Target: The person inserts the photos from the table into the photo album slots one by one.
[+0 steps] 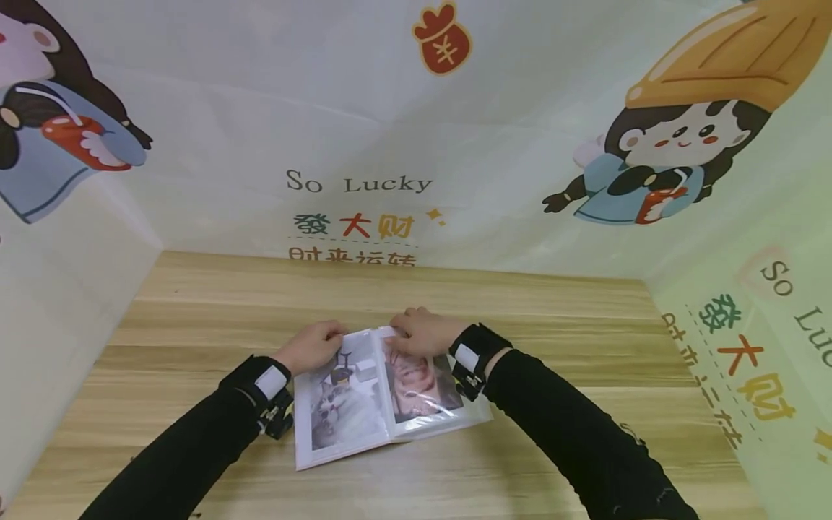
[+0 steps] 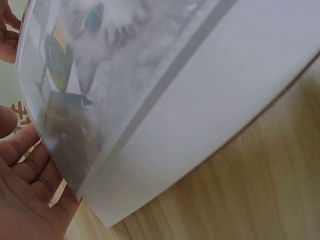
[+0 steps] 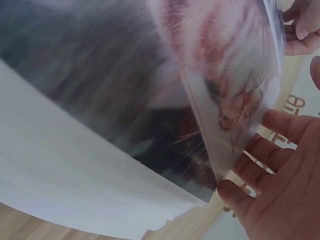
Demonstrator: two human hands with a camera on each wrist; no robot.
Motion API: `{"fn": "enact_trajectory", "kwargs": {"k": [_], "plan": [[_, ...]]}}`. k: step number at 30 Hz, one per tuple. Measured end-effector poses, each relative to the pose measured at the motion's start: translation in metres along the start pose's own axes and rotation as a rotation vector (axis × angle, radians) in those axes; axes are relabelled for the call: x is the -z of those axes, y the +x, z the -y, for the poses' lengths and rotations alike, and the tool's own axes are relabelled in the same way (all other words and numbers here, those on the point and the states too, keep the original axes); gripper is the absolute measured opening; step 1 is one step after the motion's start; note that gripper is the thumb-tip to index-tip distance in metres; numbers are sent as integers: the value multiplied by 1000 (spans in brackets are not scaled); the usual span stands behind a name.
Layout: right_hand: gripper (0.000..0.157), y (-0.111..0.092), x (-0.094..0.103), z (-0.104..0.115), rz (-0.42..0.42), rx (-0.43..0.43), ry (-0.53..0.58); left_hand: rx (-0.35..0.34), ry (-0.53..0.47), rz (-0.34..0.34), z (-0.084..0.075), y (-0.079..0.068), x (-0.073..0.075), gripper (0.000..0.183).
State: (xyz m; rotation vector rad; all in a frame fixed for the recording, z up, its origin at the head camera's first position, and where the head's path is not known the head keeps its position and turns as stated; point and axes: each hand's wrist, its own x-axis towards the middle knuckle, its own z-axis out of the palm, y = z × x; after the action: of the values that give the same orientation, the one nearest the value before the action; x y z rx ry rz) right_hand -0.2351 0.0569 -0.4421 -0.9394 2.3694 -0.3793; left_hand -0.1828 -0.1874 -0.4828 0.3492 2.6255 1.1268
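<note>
A small white photo album (image 1: pixel 380 433) lies spread on the wooden table, its clear sleeves catching the light. The left page holds a pale animal picture (image 1: pixel 344 412); the right page shows a pinkish, wrinkled animal photo (image 1: pixel 416 386). My left hand (image 1: pixel 313 347) grips the album's upper left edge, and in the left wrist view the fingers (image 2: pixel 37 170) go partly behind that edge. At the top of the right page is my right hand (image 1: pixel 429 332). In the right wrist view its fingertips (image 3: pixel 257 147) touch the page edge, with the thumb apart.
Around the wooden table (image 1: pixel 552 448) rise pale printed sheets with cartoon figures (image 1: pixel 669 152) and lettering (image 1: pixel 357 184). Both forearms, in black sleeves (image 1: pixel 559 419), reach in from the near side, with a strapped camera (image 1: pixel 276 412) on each wrist.
</note>
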Motion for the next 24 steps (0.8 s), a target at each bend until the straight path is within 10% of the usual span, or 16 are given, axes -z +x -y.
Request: {"fn": "enact_trajectory", "kwargs": {"k": [24], "plan": [[63, -18, -26, -13, -39, -9, -49, -12, 20, 146, 40, -17, 36, 31]]}}
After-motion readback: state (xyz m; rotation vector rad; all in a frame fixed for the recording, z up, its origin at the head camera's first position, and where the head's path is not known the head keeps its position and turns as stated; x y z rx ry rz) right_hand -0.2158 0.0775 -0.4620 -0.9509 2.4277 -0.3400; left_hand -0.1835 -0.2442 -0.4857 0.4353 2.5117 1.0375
